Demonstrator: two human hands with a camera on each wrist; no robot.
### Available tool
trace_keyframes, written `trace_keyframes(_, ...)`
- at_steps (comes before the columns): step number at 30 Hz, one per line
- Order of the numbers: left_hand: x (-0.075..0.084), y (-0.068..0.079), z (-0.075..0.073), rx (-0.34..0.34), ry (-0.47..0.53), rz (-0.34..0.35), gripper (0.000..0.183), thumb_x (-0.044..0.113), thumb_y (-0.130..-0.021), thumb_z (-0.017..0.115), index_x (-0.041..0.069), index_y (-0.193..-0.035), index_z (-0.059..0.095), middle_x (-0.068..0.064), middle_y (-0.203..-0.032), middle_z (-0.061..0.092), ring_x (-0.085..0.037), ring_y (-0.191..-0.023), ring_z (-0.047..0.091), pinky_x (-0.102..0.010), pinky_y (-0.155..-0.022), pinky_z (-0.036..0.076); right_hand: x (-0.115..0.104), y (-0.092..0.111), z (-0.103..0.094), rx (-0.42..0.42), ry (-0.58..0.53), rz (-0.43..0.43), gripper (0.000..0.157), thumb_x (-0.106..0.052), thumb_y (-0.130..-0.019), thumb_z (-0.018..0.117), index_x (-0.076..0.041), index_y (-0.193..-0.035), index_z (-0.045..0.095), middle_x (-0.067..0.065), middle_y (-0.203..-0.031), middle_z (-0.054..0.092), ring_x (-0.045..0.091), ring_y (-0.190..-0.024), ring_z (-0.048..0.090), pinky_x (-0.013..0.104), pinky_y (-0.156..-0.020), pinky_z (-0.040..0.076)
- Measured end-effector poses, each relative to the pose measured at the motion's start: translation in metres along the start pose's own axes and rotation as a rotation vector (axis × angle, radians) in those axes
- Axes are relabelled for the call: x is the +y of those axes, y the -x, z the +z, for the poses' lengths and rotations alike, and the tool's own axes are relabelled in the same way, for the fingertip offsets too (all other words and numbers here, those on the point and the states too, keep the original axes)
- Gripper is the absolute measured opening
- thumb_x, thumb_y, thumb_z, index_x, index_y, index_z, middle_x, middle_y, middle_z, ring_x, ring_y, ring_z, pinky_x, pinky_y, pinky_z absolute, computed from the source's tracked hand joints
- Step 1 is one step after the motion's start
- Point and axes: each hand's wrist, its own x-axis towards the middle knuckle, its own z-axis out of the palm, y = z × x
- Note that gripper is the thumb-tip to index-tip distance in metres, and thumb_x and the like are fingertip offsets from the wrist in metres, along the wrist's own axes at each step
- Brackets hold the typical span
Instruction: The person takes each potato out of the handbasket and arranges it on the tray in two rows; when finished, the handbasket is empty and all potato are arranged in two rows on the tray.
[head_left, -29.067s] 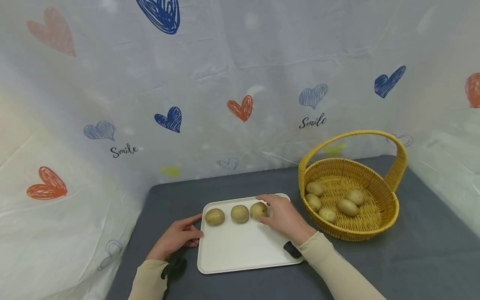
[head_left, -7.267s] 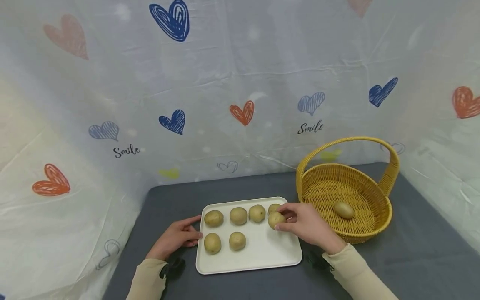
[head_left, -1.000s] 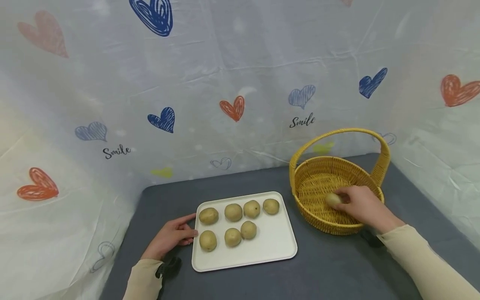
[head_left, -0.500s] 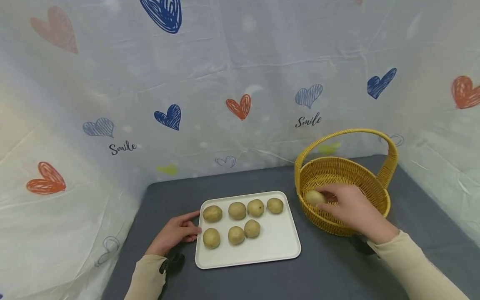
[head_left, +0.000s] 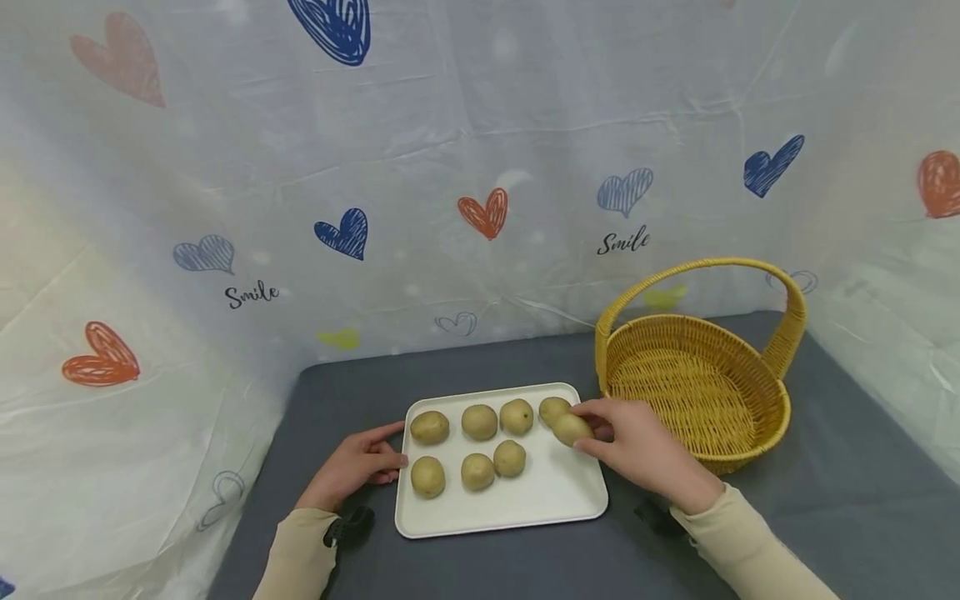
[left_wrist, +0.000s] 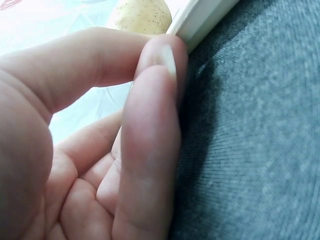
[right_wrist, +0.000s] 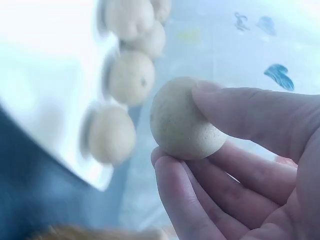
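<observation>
In the head view, my right hand (head_left: 641, 442) pinches a potato (head_left: 572, 430) between thumb and fingers, over the right part of the white tray (head_left: 525, 504). The right wrist view shows that potato (right_wrist: 182, 122) round and pale, thumb on one side and fingertips on the other. Several potatoes stand on the tray: a back row ending at a potato (head_left: 553, 408) partly hidden by the held one, and a front row with a potato (head_left: 428, 477) at left. My left hand (head_left: 351, 465) touches the tray's left edge with index finger and thumb.
A yellow wicker basket (head_left: 693, 400) with a tall arched handle stands right of the tray, nothing in it. A dark grey cloth (head_left: 480, 575) covers the table. Behind hangs a white sheet (head_left: 420, 108) printed with hearts.
My right hand has carried the last potato out of the basket and leftward over the tray. Earlier potatoes went from the basket onto the tray. The left hand keeps its place at the tray's edge.
</observation>
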Motion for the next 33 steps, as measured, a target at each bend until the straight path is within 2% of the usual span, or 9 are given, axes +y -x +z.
trace_keyframes(6, 0.001, 0.004, 0.004, -0.010, 0.005, 0.002, 0.079, 0.024, -0.093, 0.087, 0.010, -0.163, 0.050, -0.005, -0.086, 0.075, -0.015, -0.076, 0.071, -0.028, -0.071, 0.063, 0.007, 0.000, 0.024, -0.016, 0.028, -0.012, 0.038, -0.018, -0.092, 0.087, -0.010, -0.129, 0.078, 0.002, -0.115, 0.080, 0.009, -0.093, 0.073, 0.026, -0.076, 0.060)
trace_keyframes(12, -0.002, 0.006, 0.004, -0.008, 0.022, -0.017, 0.080, 0.024, -0.093, 0.086, 0.013, -0.163, 0.050, -0.006, -0.088, 0.075, -0.017, -0.078, 0.072, -0.028, -0.071, 0.063, 0.014, -0.001, 0.037, -0.014, 0.040, -0.020, 0.033, -0.015, -0.090, 0.087, -0.011, -0.121, 0.080, -0.001, -0.106, 0.081, 0.007, -0.091, 0.072, 0.024, -0.076, 0.058)
trace_keyframes(18, -0.003, 0.006, 0.003, 0.001, 0.009, -0.028, 0.079, 0.027, -0.093, 0.087, 0.014, -0.163, 0.051, -0.006, -0.088, 0.075, -0.018, -0.078, 0.071, -0.030, -0.071, 0.063, 0.019, -0.003, 0.039, -0.046, 0.040, 0.002, 0.034, -0.016, -0.090, 0.087, -0.010, -0.122, 0.080, -0.003, -0.104, 0.080, 0.006, -0.090, 0.071, 0.023, -0.075, 0.058)
trace_keyframes(33, 0.002, 0.000, 0.000, -0.003, 0.004, -0.005, 0.079, 0.027, -0.093, 0.087, 0.015, -0.162, 0.052, -0.007, -0.088, 0.075, -0.019, -0.078, 0.072, -0.029, -0.071, 0.063, 0.025, -0.007, 0.038, -0.106, 0.006, 0.017, 0.035, -0.018, -0.090, 0.088, -0.007, -0.122, 0.080, -0.002, -0.103, 0.080, 0.007, -0.090, 0.072, 0.024, -0.076, 0.059)
